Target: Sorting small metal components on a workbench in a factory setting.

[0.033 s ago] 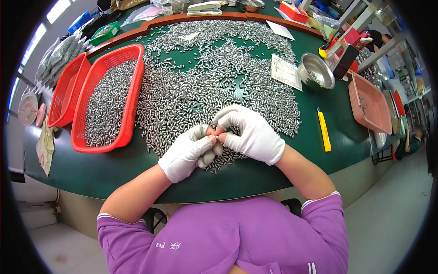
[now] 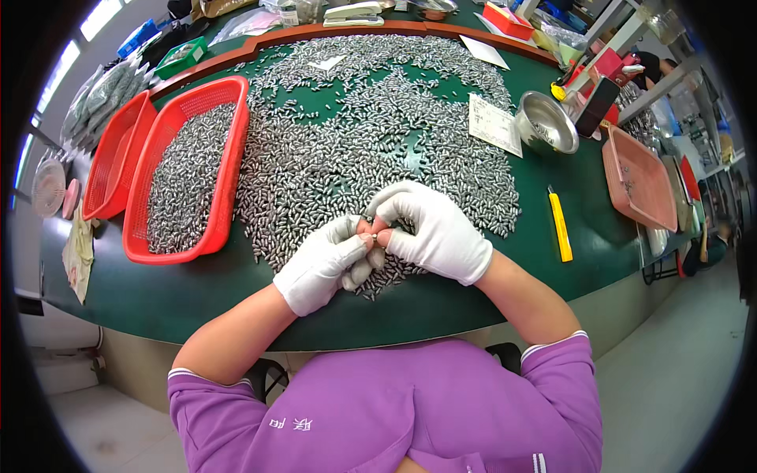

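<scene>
Little moves since the earlier frame: our fingertips shift only slightly, if at all, so we stay at the same close handling. Our left hand (image 2: 322,264) and right hand (image 2: 438,232) meet toward the front edge of the counter (image 2: 347,333), each grip pinching what looks like one small metal piece (image 2: 375,236), mostly hidden. Loose metal pieces (image 2: 315,185) spread toward the back edge. Green surface along the front edge gives our wrists room; rightward, more surrounds the yellow cutter (image 2: 560,227), before the pink basket (image 2: 650,211). Leftward, the red basket (image 2: 177,255) hems us in.
</scene>
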Action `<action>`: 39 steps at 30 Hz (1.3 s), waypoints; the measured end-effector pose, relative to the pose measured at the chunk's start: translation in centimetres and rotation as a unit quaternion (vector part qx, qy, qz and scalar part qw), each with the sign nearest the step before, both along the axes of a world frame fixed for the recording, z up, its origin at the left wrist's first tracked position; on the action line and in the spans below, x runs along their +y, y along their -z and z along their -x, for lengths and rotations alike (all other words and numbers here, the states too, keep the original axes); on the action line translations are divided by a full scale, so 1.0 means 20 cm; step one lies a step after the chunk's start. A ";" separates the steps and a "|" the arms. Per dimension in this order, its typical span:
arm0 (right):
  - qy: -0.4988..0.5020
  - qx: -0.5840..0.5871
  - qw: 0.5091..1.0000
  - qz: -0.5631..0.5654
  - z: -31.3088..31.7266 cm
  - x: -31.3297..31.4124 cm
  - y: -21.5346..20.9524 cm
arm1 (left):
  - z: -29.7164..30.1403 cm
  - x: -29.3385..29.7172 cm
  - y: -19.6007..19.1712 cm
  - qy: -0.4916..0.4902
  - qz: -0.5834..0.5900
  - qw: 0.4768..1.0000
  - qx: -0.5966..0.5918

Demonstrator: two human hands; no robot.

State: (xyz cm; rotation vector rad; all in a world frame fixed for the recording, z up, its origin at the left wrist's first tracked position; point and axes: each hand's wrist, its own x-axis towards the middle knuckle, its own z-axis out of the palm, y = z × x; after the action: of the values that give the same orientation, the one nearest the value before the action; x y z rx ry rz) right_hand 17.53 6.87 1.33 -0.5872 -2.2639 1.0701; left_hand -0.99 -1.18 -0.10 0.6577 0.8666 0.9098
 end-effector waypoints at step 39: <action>-0.027 -0.107 0.945 -0.308 -0.05 0.09 0.00 | 0.00 0.00 0.00 -0.039 -0.031 0.994 -0.094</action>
State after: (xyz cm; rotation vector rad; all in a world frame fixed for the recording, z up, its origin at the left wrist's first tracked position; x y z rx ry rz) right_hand 18.55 8.70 1.35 -0.3867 -2.6314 0.2786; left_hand -1.03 -1.24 -0.09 0.5840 0.7013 1.0552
